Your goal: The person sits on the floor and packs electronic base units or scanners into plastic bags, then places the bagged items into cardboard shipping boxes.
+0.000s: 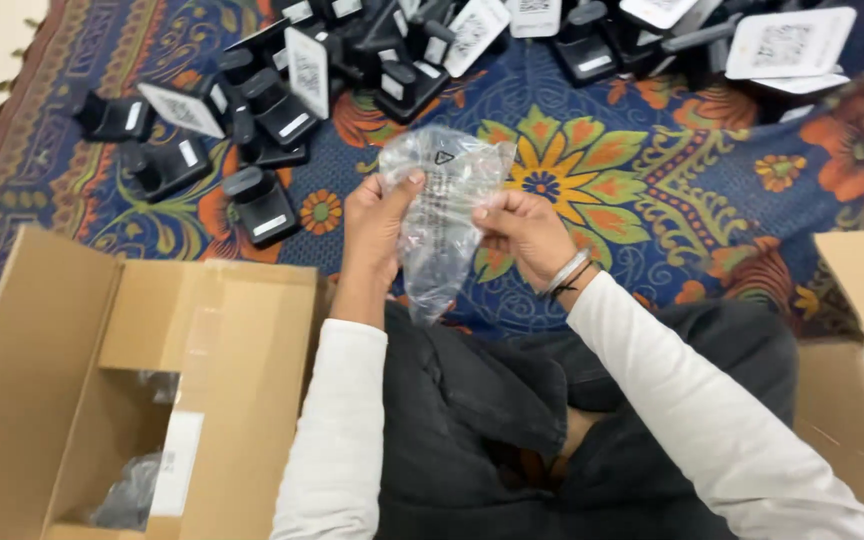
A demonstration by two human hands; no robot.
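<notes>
Mid-bagging step, judged: left hand (377,225) and right hand (522,228) both pinching clear plastic bag (442,215) at centre frame, black stands (262,205) heaped at 11 o'clock; next needs bag mouth spread.

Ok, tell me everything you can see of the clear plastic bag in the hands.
The bag is thin, clear, crinkled plastic with a small dark triangle mark and faint print. It looks empty or nearly so. It is held upright above the lap, over the patterned rug. The left hand pinches its upper left edge and the right hand grips its right side. Its lower end hangs loose and tapers towards the dark trousers.
</notes>
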